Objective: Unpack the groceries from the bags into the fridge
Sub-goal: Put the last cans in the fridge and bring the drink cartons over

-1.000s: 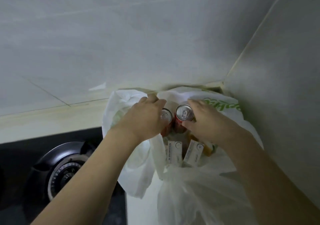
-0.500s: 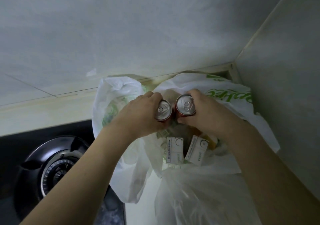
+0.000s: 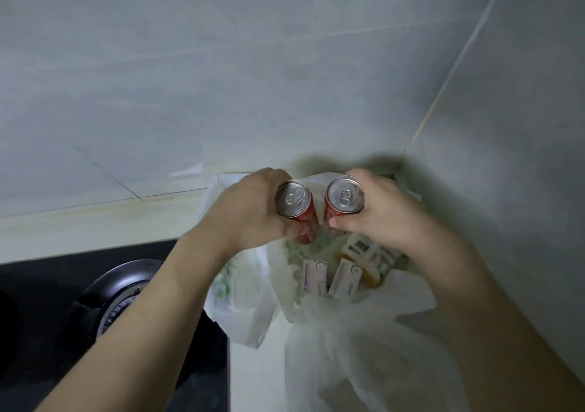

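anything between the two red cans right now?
Nothing solid: in the head view a narrow gap separates the left can from the right can, showing only the white bag behind.

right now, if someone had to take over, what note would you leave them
Left hand grips one red can; right hand grips the other red can, both held above the open white bag on the counter by the stove.
Done: two cans are out of the bag.
Left: carry both to the fridge, not in view; two white cartons and other packets remain in the bag.
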Action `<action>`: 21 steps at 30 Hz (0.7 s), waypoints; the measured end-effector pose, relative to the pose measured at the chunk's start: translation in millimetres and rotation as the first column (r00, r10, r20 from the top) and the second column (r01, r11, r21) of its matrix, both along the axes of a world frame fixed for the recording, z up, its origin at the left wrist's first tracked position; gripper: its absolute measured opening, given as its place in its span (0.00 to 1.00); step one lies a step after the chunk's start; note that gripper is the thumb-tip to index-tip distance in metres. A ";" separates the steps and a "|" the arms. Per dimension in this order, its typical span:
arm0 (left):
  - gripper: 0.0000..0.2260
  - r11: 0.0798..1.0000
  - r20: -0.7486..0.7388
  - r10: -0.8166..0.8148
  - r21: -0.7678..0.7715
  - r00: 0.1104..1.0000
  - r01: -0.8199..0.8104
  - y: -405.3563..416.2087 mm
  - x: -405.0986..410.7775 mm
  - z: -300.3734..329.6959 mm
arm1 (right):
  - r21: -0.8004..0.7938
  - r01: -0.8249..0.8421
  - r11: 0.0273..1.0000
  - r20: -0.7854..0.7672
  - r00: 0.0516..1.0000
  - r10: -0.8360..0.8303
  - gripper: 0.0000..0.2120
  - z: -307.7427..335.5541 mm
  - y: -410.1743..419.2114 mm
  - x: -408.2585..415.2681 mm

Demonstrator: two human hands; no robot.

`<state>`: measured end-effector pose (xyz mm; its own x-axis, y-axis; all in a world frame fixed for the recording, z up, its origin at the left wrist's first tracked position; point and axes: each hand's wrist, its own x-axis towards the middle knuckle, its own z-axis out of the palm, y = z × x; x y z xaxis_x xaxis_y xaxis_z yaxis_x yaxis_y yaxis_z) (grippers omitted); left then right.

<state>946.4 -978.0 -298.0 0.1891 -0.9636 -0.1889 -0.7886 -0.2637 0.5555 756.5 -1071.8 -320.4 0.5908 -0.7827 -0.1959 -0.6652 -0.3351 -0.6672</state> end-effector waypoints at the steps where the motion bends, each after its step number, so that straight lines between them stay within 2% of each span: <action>1: 0.23 0.999 -0.024 0.029 -0.032 0.999 -0.030 7.4 -1.5 12.7 | -0.014 0.012 1.000 0.028 1.000 -0.011 0.25 10.3 5.1 -1.9; 5: 0.19 0.974 -0.127 0.127 -0.173 0.984 -0.148 43.9 -7.2 63.4 | -0.062 0.064 0.996 0.135 0.989 -0.055 0.26 58.3 29.9 -13.1; 9: 0.20 0.901 -0.261 0.185 -0.339 0.948 -0.269 85.4 -17.4 105.6 | -0.107 0.118 0.987 0.366 0.928 -0.071 0.22 109.0 68.1 -22.2; 13: 0.17 0.784 -0.458 0.166 -0.475 0.873 -0.399 128.0 -31.6 138.1 | -0.072 0.167 0.983 0.617 0.782 -0.088 0.20 144.6 107.3 -26.1; 17: 0.13 0.633 -0.614 0.102 -0.567 0.783 -0.528 163.7 -49.3 160.8 | -0.019 0.186 0.982 0.783 0.614 -0.102 0.18 168.8 139.6 -24.2; 21: 0.13 0.511 -0.649 0.075 -0.627 0.758 -0.587 194.7 -59.3 174.3 | 0.030 0.194 0.981 0.865 0.487 -0.123 0.16 182.3 171.1 -14.2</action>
<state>887.1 -783.3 -123.7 0.6555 -0.6404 0.4003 -0.2843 0.2818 0.9164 742.4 -900.7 -138.1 0.3029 -0.8700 0.3891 0.1797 -0.3488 -0.9198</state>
